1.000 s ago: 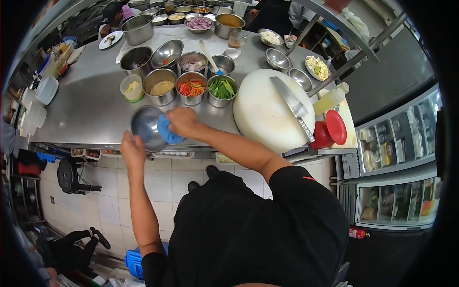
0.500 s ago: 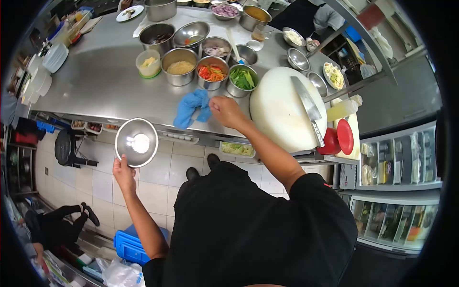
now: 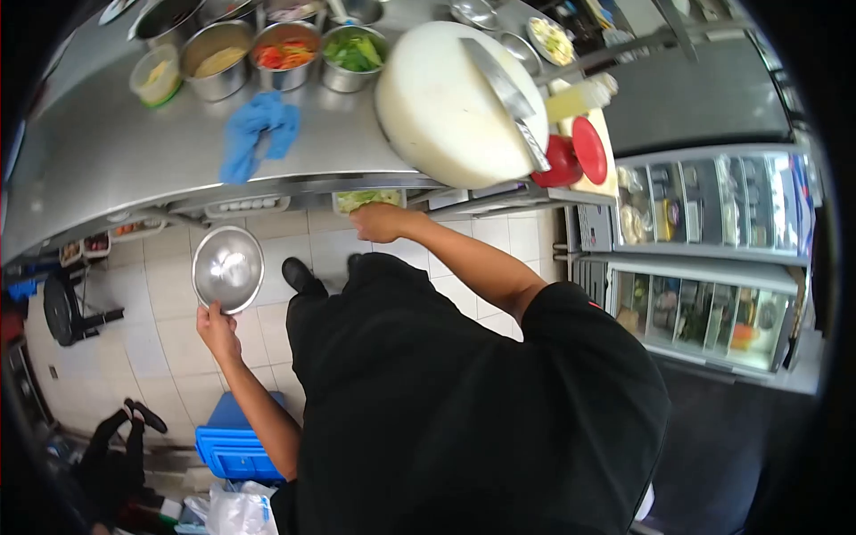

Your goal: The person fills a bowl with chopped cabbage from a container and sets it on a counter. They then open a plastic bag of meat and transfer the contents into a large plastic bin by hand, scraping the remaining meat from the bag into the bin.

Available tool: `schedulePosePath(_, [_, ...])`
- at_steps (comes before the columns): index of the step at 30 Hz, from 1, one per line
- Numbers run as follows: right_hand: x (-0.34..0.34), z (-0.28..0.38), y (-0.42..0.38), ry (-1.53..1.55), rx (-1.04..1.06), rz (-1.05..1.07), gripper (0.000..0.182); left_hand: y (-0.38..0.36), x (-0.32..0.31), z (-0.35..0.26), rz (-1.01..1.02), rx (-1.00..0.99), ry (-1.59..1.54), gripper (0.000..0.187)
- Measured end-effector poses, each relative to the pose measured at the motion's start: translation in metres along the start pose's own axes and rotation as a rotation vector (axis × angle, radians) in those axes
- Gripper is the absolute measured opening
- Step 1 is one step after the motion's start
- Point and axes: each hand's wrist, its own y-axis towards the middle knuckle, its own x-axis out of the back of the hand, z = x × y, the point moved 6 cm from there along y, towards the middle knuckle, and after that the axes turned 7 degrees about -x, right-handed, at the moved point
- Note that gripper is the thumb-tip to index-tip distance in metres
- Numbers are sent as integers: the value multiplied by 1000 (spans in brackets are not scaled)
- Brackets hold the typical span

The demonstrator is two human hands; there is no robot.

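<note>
Left hand (image 3: 217, 328): pinches the rim of an empty steel bowl (image 3: 228, 267), held off the tabletop (image 3: 107, 152) over the tiled floor.
Right hand (image 3: 382, 221): curled, reaching at a tray of pale greens (image 3: 367, 198) under the tabletop edge; its grip cannot be told.
Progress: the bowl looks clean and bare; nothing is in it yet.
Blue cloth (image 3: 259, 132): lies crumpled on the tabletop.
Containers: tubs hold red strips (image 3: 283, 55), green leaves (image 3: 354, 52), yellow shreds (image 3: 217, 61).
Cleaver (image 3: 506, 94): rests on the white board (image 3: 437, 107).

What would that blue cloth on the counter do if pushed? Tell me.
The blue cloth lies crumpled in soft folds, so it is probably floppy and would bunch up rather than slide whole. It looks thin, so likely light. On the smooth steel counter it may slip easily.
</note>
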Motion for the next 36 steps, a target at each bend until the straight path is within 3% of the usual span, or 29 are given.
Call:
schedulePosePath(2, [-41,-43,4,-1,-2,-41,21,-12,-2,26,61,22,22,13])
schedulePosePath(5, [-87,-98,-18,-35,-119,63,20,-34,-33,40,123,58,103,13])
schedulePosePath(8, [-141,-174,-55,-30,-83,-92,19,-59,-66,55,160,67,187,12])
schedulePosePath(14, [-228,-311,-193,228,-441,-328,21,-120,-148,81,246,84,256,11])
schedulePosePath(15, [-260,-339,-212,152,-461,-314,20,-135,-165,85,295,107,255,11])
schedulePosePath(17, [-329,-394,-252,263,-732,-64,22,-156,-191,95,383,129,259,11])
schedulePosePath(18, [-360,-414,-271,242,-798,-135,23,-164,-202,105,423,130,262,11])
schedulePosePath(19, [-447,-468,-262,263,-875,-218,22,-173,-213,110,453,118,290,13])
schedulePosePath(20, [-462,-467,-282,270,-784,-36,16,-187,-228,107,481,124,325,15])
schedulePosePath(21, [-457,-454,-305,269,-692,151,16,-193,-237,113,493,136,333,15])
schedulePosePath(22, [-422,-429,-340,627,-990,105,17,-200,-242,119,502,155,342,15])
schedulePosePath(25, [-385,-404,-358,597,-1069,-43,18,-225,-261,119,535,159,378,14])
schedulePosePath(26, [-386,-404,-349,572,-1028,-33,18,-230,-262,118,489,145,368,14])
schedulePosePath(28, [-375,-405,-331,398,-922,-343,19,-233,-265,115,553,166,419,14])
schedulePosePath(30, [-405,-419,-276,147,-701,-94,22,-228,-258,105,539,138,437,14])
schedulePosePath(32, [-356,-380,-254,-58,-352,-83,20,-224,-258,103,560,123,445,14])
schedulePosePath(34, [-305,-355,-241,230,-502,-98,31,-214,-240,99,495,87,427,12])
schedulePosePath(36, [-251,-317,-225,207,-438,-49,31,-204,-221,101,469,92,386,10])
